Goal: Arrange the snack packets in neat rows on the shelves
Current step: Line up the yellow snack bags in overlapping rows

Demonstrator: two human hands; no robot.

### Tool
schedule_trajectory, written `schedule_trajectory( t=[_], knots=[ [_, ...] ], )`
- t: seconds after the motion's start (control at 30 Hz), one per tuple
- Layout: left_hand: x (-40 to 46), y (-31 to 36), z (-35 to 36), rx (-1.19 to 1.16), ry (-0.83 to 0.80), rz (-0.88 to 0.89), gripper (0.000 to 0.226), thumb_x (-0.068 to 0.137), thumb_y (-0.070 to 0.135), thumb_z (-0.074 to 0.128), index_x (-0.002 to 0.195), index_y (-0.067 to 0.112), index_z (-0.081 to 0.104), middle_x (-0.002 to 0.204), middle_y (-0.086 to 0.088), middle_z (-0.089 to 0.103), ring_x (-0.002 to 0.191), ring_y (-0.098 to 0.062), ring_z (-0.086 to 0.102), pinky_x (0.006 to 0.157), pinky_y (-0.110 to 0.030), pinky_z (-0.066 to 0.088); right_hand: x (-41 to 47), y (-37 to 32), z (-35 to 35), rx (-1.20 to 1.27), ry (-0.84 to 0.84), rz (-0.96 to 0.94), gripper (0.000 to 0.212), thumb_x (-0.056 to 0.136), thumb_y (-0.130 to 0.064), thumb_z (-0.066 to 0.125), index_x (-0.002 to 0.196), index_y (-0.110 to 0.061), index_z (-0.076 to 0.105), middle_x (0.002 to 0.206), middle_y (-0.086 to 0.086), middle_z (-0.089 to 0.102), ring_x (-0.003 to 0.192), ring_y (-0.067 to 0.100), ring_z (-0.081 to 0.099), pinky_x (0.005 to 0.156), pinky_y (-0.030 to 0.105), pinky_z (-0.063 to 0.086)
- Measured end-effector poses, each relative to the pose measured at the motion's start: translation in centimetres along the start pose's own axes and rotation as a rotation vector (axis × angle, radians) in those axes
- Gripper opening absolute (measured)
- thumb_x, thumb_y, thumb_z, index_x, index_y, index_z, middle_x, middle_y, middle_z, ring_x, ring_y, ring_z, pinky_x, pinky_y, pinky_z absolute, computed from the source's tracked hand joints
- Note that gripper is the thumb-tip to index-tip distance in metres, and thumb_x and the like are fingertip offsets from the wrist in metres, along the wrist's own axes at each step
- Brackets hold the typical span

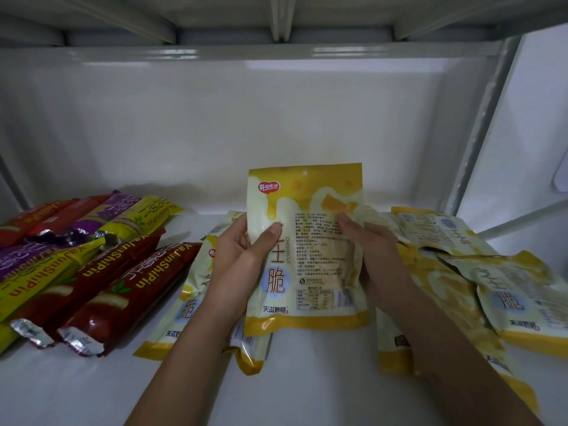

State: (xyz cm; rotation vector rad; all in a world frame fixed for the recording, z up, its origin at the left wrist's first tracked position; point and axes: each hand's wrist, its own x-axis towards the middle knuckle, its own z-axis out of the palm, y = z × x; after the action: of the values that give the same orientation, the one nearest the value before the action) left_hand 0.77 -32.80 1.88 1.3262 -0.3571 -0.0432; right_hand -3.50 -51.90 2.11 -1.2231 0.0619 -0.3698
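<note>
While held upright above the white shelf (307,379), the yellow-and-cream snack packet (307,247) shows a red logo near its top, a small hang hole, large printed characters down its left part and a block of fine print with a table on its right. More packets of the same kind lie flat on the shelf: a few beneath the left forearm (190,302) and an overlapping heap at the right (491,287). At the left lie long wrapped snack sticks (92,272) in red, yellow and purple, side by side and slanted. The shelf has a glossy white back panel (246,118), a metal upright (479,127) at the right, and the ribbed underside of another shelf (276,23) overhead; the light is dim. The left hand (239,256) grips the packet's left edge, thumb across its front. The right hand (368,250) pinches the right edge, fingers curled round it.
</note>
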Motion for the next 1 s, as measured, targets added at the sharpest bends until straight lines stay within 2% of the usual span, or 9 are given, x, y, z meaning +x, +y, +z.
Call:
schedule_trajectory(
  t=[0.1,0.2,0.37,0.5,0.67,0.77,0.83,0.9,1.0],
  knots=[
    [0.0,0.0,-0.1,0.016,-0.013,-0.007,0.018,0.102,0.007,0.062,0.116,0.01,0.073,0.106,-0.013,0.08,0.095,-0.036,0.078,0.083,-0.05,0.063,-0.1,-0.1,0.0,-0.051,0.009,-0.051,0.031,0.081,-0.03,0.075,0.102,-0.007,0.079,0.105,0.014,0.08,0.099,0.033,0.077,0.091,0.048,0.06],
    [0.0,0.0,-0.1,-0.009,-0.022,-0.024,0.023,0.1,-0.001,0.059,0.115,0.011,0.073,0.108,-0.014,0.079,0.097,-0.037,0.077,0.085,-0.051,0.062,-0.1,-0.1,-0.1,-0.092,0.005,-0.089,0.027,0.089,-0.021,0.074,0.108,-0.002,0.077,0.107,0.014,0.079,0.101,0.031,0.077,0.092,0.047,0.061],
    [0.0,0.0,0.2,-0.068,-0.038,-0.029,0.02,0.101,0.013,0.064,0.12,0.011,0.071,0.111,-0.017,0.078,0.101,-0.04,0.076,0.09,-0.057,0.06,-0.3,0.0,-0.1,-0.208,-0.006,-0.131,0.017,0.094,-0.018,0.071,0.101,-0.005,0.078,0.098,0.009,0.081,0.09,0.022,0.079,0.073,0.027,0.062],
    [0.1,-0.4,0.2,-0.037,0.003,-0.004,0.02,0.103,0.009,0.061,0.116,0.018,0.073,0.107,-0.014,0.079,0.097,-0.036,0.077,0.087,-0.057,0.062,-0.3,-0.1,0.2,-0.137,-0.011,-0.044,0.018,0.093,-0.018,0.072,0.105,-0.007,0.078,0.102,0.011,0.08,0.095,0.03,0.078,0.088,0.043,0.061],
    [0.1,-0.5,0.2,0.003,-0.018,-0.008,0.024,0.104,0.006,0.059,0.114,0.019,0.076,0.109,-0.015,0.079,0.099,-0.038,0.076,0.09,-0.059,0.061,-0.4,-0.3,0.3,-0.1,0.055,-0.05,0.021,0.098,-0.022,0.068,0.112,-0.009,0.076,0.109,0.011,0.079,0.104,0.031,0.076,0.094,0.05,0.059],
    [0.1,-0.4,0.4,0.001,-0.018,-0.023,0.019,0.106,0.02,0.059,0.113,0.016,0.076,0.108,-0.015,0.079,0.099,-0.037,0.077,0.09,-0.058,0.061,0.0,-0.2,-0.2,-0.145,0.125,-0.039,0.015,0.098,-0.019,0.069,0.103,-0.009,0.08,0.104,0.011,0.08,0.101,0.032,0.077,0.098,0.055,0.058],
    [0.1,-0.5,0.5,-0.005,-0.015,-0.032,0.026,0.107,0.031,0.055,0.11,0.018,0.077,0.107,-0.015,0.079,0.1,-0.036,0.076,0.091,-0.054,0.061,0.3,-0.2,-0.5,-0.173,0.152,-0.001,0.012,0.097,-0.017,0.07,0.097,-0.011,0.082,0.1,0.01,0.081,0.097,0.031,0.077,0.098,0.055,0.058],
    [0.1,-0.7,0.6,0.022,-0.027,-0.035,0.027,0.108,0.031,0.053,0.109,0.019,0.077,0.105,-0.014,0.079,0.098,-0.036,0.077,0.089,-0.054,0.061,0.4,-0.3,-0.7,-0.185,0.185,0.023,0.011,0.095,-0.014,0.071,0.093,-0.013,0.082,0.096,0.007,0.081,0.095,0.028,0.078,0.097,0.052,0.058],
    [0.1,-1.1,0.6,0.132,-0.075,-0.017,0.02,0.108,0.023,0.055,0.115,0.018,0.074,0.105,-0.01,0.08,0.094,-0.031,0.078,0.084,-0.049,0.061,0.5,-0.3,-0.9,-0.314,0.243,-0.077,0.019,0.093,-0.009,0.068,0.108,-0.019,0.076,0.099,0.001,0.08,0.094,0.022,0.076,0.086,0.041,0.061]
  ],
)
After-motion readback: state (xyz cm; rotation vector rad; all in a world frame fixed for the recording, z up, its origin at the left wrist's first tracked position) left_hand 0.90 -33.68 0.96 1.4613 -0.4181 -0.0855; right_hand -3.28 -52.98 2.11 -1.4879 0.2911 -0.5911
